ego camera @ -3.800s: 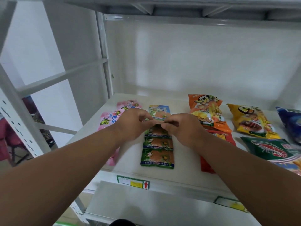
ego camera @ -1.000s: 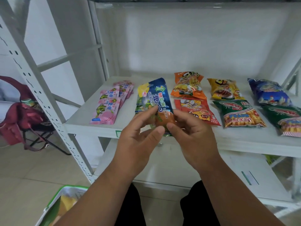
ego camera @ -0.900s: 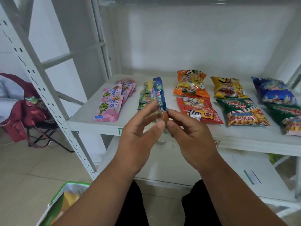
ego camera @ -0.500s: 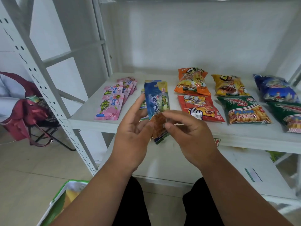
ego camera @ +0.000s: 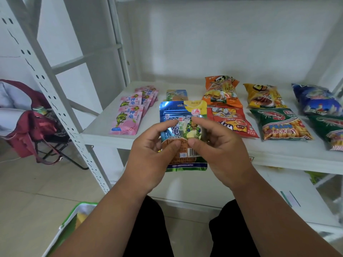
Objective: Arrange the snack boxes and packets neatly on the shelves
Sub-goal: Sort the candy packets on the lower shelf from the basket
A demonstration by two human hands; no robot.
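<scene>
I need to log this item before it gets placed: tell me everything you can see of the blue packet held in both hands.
The blue packet is a flat, glossy foil-like sachet with a yellow top corner, a cartoon turtle, Chinese lettering, an orange patch with a barcode, and a green bottom edge. It is held upright, print facing the camera, in front of the shelf edge. The left hand and right hand pinch it from either side, thumbs on its face.

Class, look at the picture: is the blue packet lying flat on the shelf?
No, the blue packet is held up in front of the shelf, pinched between the left hand and the right hand.
</scene>
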